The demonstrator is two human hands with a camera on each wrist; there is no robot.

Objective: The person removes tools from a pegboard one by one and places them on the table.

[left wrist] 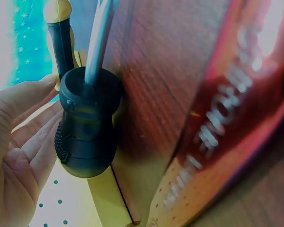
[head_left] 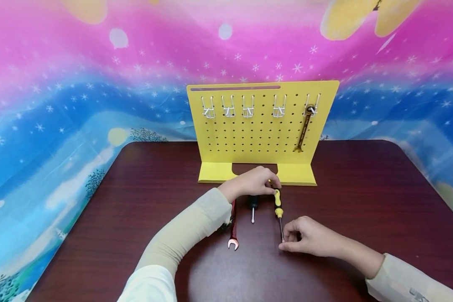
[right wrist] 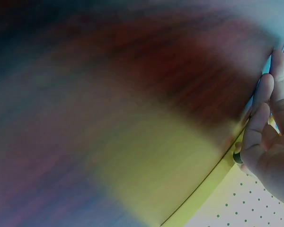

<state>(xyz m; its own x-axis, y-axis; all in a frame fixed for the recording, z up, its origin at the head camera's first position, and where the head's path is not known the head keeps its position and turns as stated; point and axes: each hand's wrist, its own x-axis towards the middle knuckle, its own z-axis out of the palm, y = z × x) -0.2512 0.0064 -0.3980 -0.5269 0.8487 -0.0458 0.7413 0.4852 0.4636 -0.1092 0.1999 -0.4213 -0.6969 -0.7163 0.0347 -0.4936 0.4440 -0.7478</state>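
Note:
A yellow-and-black screwdriver (head_left: 278, 204) lies between my two hands, its shaft towards me. My left hand (head_left: 257, 182) pinches the far end of its handle. At the shaft's tip, the thumb and fingers of my right hand (head_left: 311, 237) hold it. A black-handled screwdriver (left wrist: 87, 130) is on the table below my left hand, its cross tip facing me. Left of it lies a red wrench (head_left: 233, 235), partly covered by the left forearm. In the right wrist view the right hand (right wrist: 277, 123) shows at the edge, with little of the screwdriver visible.
Behind the hands stands a yellow pegboard (head_left: 245, 136) with several white hooks (head_left: 248, 110). A dark wrench (head_left: 304, 130) hangs from the rightmost hook. Something dark (head_left: 225, 226) shows beside the red wrench, mostly hidden by the sleeve. Everything is on a brown table (head_left: 154, 184).

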